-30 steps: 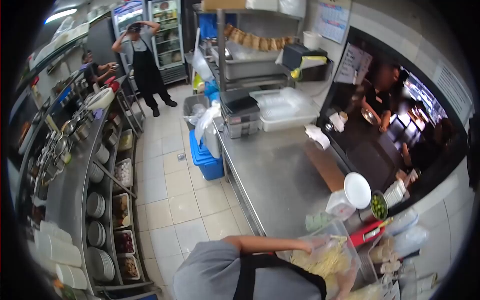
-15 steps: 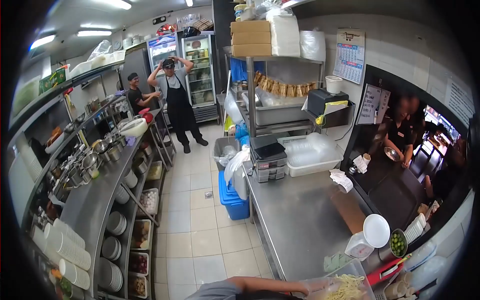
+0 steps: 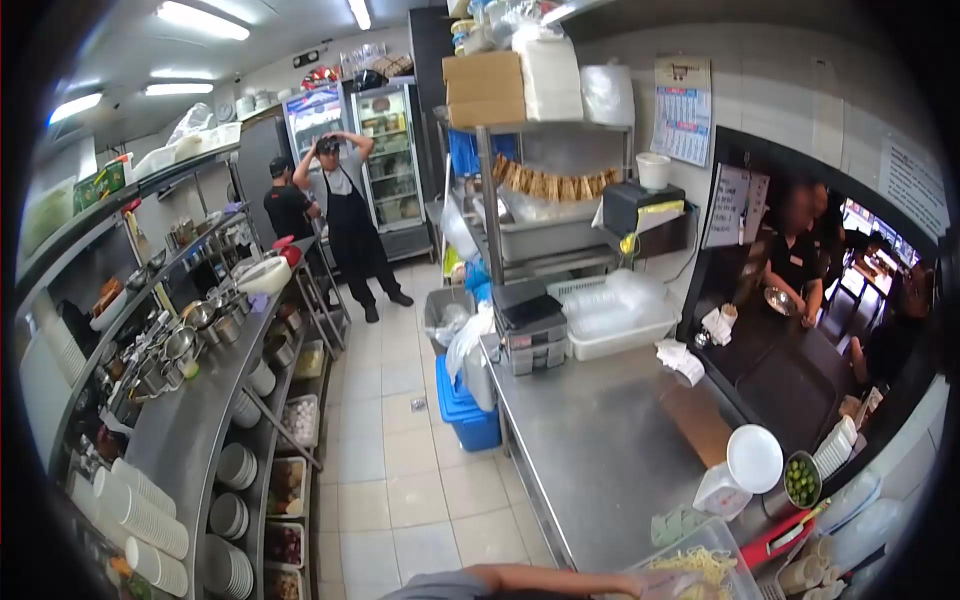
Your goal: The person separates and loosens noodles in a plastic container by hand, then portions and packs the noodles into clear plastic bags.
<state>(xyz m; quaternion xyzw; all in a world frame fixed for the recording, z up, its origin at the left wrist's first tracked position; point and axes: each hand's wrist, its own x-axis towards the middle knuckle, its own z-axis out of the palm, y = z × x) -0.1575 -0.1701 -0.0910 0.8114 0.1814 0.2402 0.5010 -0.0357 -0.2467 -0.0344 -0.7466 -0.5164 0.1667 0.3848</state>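
Note:
My left arm stretches along the bottom edge in a grey sleeve. My left hand (image 3: pixel 632 584) is at the near left side of a clear plastic container (image 3: pixel 737 556) of pale yellow noodles (image 3: pixel 700 566). Its fingers are hidden at the frame's lower edge, so I cannot tell whether they hold anything. My right hand is out of view. Green cloth or wrapping (image 3: pixel 682 522) lies just behind the container. A white kitchen scale (image 3: pixel 722 492) with a round white pan (image 3: pixel 755 459) stands beyond it on the steel counter (image 3: pixel 580 440).
A metal pot of green citrus fruits (image 3: pixel 801 482) and a red-handled tool (image 3: pixel 775 540) lie right. White tub (image 3: pixel 625 335) holds plastic lids. Left, a steel bench (image 3: pixel 185 420) carries pots and stacked bowls. Two people (image 3: pixel 345 220) stand by the fridges; others are beyond the hatch.
My view has shifted slightly. The far co-worker in black has turned away toward the fridges. My arm has slid a little to the right along the bottom edge.

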